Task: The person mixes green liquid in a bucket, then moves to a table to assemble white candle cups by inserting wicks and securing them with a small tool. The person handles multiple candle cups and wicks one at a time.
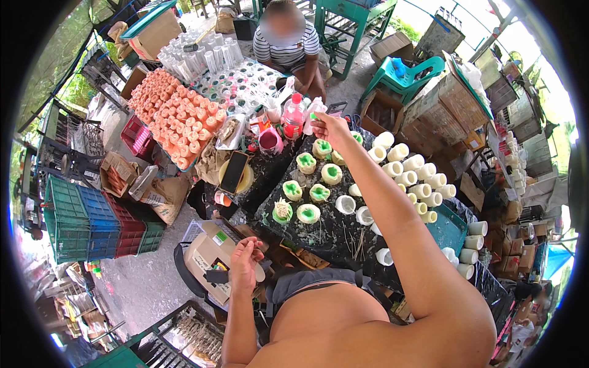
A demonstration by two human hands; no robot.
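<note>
My right hand (333, 130) stretches over the far part of the black-covered table (270, 230), fingers pinched at a small green thing too small to name. Just below it stand several cream cups (322, 149) topped with green, wax-like material. Nearer to me is a green-rimmed cup (282, 211) with a bunch of pale strands standing up in it. My left hand (244, 264) hangs left of the table edge, above a cardboard box (205, 260); its fingers are curled together, and whatever they may hold is hidden.
Cream hollow cylinders (414, 162) lie on the table's right, beside a teal tray (451, 230). Thin sticks (356, 242) lie nearer. Beyond stand a red-capped bottle (293, 116), a phone (235, 172) and orange pieces (178, 116). A person (285, 46) sits opposite. Stacked crates (92, 221) stand left.
</note>
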